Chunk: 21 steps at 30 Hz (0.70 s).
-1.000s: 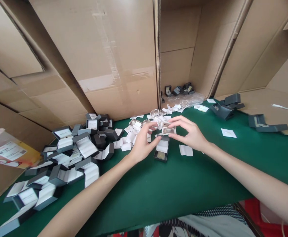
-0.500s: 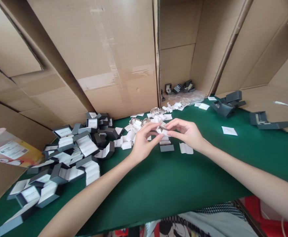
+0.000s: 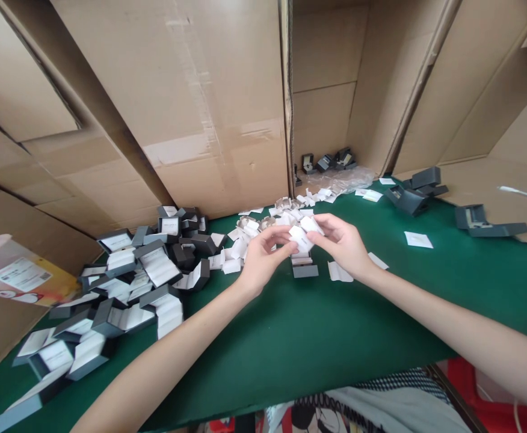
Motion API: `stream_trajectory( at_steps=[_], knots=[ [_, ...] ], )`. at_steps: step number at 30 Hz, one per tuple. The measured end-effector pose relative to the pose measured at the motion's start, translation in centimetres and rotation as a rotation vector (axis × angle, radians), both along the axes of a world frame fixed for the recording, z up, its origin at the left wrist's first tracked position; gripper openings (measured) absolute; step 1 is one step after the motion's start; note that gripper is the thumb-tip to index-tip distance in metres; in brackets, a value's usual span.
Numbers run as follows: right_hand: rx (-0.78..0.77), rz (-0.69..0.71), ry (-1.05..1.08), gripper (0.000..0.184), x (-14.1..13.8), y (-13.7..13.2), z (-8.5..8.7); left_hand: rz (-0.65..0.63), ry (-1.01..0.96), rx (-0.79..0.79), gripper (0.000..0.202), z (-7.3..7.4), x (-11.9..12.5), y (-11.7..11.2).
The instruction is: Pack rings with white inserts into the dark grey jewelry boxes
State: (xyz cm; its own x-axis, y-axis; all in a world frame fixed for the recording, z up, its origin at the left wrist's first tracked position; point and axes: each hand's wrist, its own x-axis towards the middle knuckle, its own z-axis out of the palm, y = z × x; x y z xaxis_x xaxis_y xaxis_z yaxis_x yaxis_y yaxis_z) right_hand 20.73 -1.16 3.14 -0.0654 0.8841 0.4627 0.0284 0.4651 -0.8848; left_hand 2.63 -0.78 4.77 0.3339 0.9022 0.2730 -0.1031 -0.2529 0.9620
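The two bare hands meet above the middle of a green table, with a folded white card raised between them. The left hand pinches the card's left side between thumb and curled fingers; the right hand grips its right side likewise, thumb nearest the viewer. Both grips are closed down to the card's thickness. Whether the card is one piece or two cannot be told.

Directly below lies a small dark box with white lining, its far part hidden by the card and fingers. A creased sheet lies beside it, partly covered by the right hand; a paper slip shows just beyond the right forearm.

Behind the hands, a scatter of white papers crowds the table as far as the cardboard wall, which closes off the space beyond. At left, a heap of open boxes reaches near the left forearm, with a printed tub at its outer edge. In the cardboard recess, small boxes sit behind clear plastic. At right lie a square paper, a cluster of dark boxes and an opened box.
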Motion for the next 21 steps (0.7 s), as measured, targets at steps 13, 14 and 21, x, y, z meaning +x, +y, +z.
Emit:
stream_trajectory(
  at_steps=[13,14,21],
  knots=[
    [0.014,-0.023,-0.047,0.023,-0.1,-0.5,0.3,-0.028,0.057,0.134,0.035,0.0,0.1,-0.6],
    [0.040,-0.034,-0.097,0.022,-0.1,-0.5,0.4,-0.018,0.060,0.159,0.034,-0.1,0.1,-0.6],
    [0.198,-0.015,-0.385,0.042,-0.1,-1.0,0.3,0.102,0.074,0.272,0.036,-0.4,-0.2,-0.5]
  ],
)
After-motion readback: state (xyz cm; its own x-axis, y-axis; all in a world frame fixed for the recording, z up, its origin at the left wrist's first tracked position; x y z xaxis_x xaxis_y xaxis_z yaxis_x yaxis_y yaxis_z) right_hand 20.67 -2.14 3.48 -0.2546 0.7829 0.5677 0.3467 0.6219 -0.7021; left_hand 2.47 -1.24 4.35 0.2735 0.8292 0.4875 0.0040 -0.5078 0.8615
